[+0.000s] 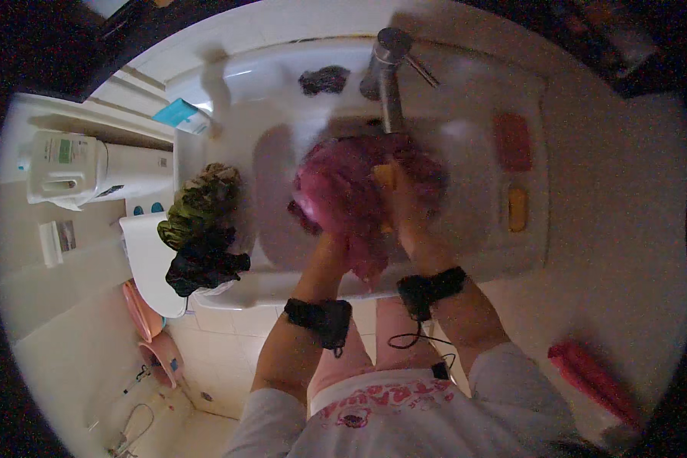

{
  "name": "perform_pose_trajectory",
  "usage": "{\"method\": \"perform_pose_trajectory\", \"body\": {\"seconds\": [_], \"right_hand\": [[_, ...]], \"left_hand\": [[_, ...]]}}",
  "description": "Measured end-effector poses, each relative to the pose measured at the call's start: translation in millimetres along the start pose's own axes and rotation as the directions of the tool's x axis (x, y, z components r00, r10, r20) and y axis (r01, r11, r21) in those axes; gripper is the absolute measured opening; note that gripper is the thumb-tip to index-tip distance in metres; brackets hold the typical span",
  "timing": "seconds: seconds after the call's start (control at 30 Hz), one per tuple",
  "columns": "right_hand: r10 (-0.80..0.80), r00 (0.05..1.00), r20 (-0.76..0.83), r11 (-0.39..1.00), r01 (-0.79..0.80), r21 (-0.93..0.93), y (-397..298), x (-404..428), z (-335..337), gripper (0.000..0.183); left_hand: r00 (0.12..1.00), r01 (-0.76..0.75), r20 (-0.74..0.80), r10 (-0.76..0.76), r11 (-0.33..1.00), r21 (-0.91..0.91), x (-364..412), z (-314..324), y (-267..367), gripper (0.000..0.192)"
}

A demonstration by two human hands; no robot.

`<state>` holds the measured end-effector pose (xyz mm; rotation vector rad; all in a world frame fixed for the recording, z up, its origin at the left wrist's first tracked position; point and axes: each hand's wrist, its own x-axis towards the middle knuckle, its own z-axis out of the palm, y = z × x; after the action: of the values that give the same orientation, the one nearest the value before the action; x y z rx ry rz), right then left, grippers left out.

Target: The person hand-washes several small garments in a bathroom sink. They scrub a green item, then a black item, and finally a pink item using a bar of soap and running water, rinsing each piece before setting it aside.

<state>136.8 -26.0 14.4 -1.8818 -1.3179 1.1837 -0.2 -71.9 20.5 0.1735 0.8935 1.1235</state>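
Note:
A wet-looking pink cloth (338,183) lies bunched in the white washbasin (464,240), below the metal faucet (390,74). My left hand is covered by the cloth, so its fingers are hidden; only the wrist shows at the cloth's near edge. My right hand (402,197), blurred, grips a yellow block (385,174) against the cloth's right part. Ends of the block show on either side of the fingers; whether it is soap or a brush is unclear. A flap of cloth hangs towards the basin's front rim between my wrists.
Green (192,212) and black garments (203,266) are heaped on the basin's left rim. A blue-white tube (182,116) stands behind them. A red block (512,142) and a yellow soap bar (517,210) rest at right. A dark wad (324,80) lies by the faucet.

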Motion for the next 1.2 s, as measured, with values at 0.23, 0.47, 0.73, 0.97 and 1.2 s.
{"method": "perform_pose_trajectory", "body": {"seconds": [0.23, 0.47, 0.73, 0.97, 1.2], "right_hand": [[-0.514, 0.857, 0.041, 0.846, 0.514, -0.143, -20, -30, 18, 0.075], [-0.676, 0.733, 0.08, 0.708, 0.675, -0.207, -37, -44, 14, 0.07], [-0.09, 0.994, 0.057, 0.844, 0.046, 0.534, 56, 18, -42, 0.061], [0.015, 0.946, 0.325, 0.935, -0.129, 0.331, 76, 22, -32, 0.074], [0.003, 0.88, 0.475, 0.974, -0.109, 0.196, 40, 12, -83, 0.071]], "left_hand": [[0.998, 0.051, -0.011, -0.058, 0.946, -0.321, 6, 8, -7, 0.059], [0.95, -0.267, 0.135, 0.282, 0.507, 0.82, 5, 8, 4, 0.05], [0.948, -0.209, 0.207, 0.242, 0.963, -0.17, -47, 6, 85, 0.048], [0.996, -0.09, 0.011, 0.089, 0.977, 0.195, 0, -15, 20, 0.049], [0.849, -0.397, 0.044, 0.527, 0.581, 0.711, 29, -43, 31, 0.051]]}}
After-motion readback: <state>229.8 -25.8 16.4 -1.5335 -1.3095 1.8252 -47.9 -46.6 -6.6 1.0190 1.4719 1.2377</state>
